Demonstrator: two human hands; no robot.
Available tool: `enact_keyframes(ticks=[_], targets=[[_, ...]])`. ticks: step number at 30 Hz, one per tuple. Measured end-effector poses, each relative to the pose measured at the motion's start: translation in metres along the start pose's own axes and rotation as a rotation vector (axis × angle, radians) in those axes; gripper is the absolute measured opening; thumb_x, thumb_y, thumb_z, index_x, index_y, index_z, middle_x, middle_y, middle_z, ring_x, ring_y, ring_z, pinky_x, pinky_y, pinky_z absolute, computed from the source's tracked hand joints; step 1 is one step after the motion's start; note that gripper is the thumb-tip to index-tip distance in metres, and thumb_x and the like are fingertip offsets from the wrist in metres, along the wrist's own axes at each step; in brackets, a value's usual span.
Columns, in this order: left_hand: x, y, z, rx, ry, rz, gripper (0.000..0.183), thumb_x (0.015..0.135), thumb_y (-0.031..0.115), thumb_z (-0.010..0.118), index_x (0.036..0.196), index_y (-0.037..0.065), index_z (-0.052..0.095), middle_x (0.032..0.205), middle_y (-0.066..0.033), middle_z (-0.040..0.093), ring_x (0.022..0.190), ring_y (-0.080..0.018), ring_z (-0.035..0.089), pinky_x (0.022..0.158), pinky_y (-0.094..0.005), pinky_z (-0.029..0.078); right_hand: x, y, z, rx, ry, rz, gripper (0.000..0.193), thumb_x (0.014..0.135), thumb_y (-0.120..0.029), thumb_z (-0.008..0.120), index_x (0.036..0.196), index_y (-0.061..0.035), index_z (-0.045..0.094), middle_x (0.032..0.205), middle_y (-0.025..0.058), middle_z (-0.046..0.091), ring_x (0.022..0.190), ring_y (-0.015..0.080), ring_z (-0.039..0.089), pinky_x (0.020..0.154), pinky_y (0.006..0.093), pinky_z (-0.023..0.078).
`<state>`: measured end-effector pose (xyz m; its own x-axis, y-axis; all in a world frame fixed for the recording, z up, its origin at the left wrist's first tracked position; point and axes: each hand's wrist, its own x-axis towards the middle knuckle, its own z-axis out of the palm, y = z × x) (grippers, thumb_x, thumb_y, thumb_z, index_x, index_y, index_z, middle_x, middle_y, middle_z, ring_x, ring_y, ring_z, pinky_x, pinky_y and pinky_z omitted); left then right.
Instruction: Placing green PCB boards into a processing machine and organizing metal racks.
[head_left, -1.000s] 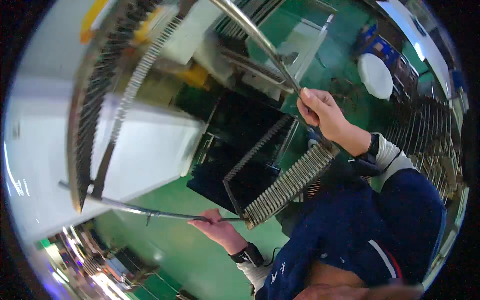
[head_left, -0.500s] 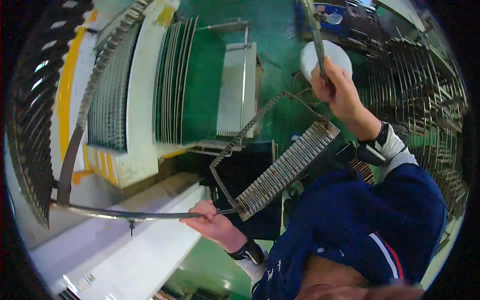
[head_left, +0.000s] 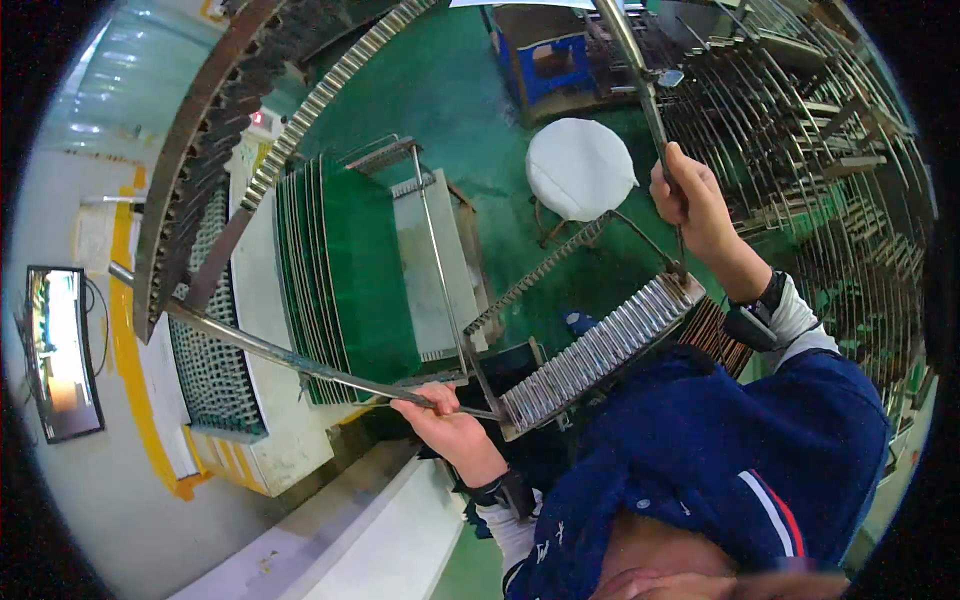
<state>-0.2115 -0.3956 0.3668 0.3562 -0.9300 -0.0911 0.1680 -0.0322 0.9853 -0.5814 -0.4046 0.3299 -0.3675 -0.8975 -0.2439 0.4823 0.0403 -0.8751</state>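
I carry a large metal slotted rack (head_left: 605, 348) held up in front of me, its ridged crossbar lying across near my chest. My left hand (head_left: 458, 440) is closed around the rack's long side rod, close to the near corner. Higher and to the right, my right hand (head_left: 708, 212) grips the opposite side rod. Toothed bars (head_left: 325, 95) of the same rack stretch away to the upper left. Nothing shows in the rack's slots.
A round white-topped stool (head_left: 580, 168) stands just beyond the rack. On the left are a rack of upright thin panels (head_left: 310, 285), a grey mesh-like block (head_left: 215, 340) and a monitor (head_left: 66, 355). Metal racks (head_left: 800, 170) crowd the right. A blue stool (head_left: 550, 70) is at the back.
My view and the rack have turned relative to the room. The rack's far end rides higher on the left, and the monitor has come into view. Both hands keep their grip.
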Motion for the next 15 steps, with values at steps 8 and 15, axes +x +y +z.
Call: enact_keyframes(ticks=[8,15], targets=[[0.0,-0.01,-0.015,-0.02,-0.053,-0.034,0.055,0.094,0.054,0.034,0.057,0.013,0.034,0.051,0.0029,0.024,0.048,-0.0104,0.023,0.053,-0.0255,0.024,-0.047,0.003,-0.004,0.012,0.077,-0.067,0.041,0.091,-0.043,0.05,0.064,-0.0126,0.051,0.052,-0.0069,0.039,0.043,0.0028,0.031,0.041,0.0206,0.021],[-0.004,-0.005,-0.03,-0.057,-0.174,-0.058,0.054,0.093,0.055,0.037,0.058,0.014,0.035,0.052,0.0023,0.027,0.049,-0.0104,0.026,0.059,-0.0272,0.028,-0.093,0.006,-0.006,0.049,0.121,-0.125,0.042,0.09,-0.044,0.053,0.063,-0.0121,0.051,0.055,-0.0065,0.041,0.046,0.0025,0.031,0.042,0.0192,0.023]])
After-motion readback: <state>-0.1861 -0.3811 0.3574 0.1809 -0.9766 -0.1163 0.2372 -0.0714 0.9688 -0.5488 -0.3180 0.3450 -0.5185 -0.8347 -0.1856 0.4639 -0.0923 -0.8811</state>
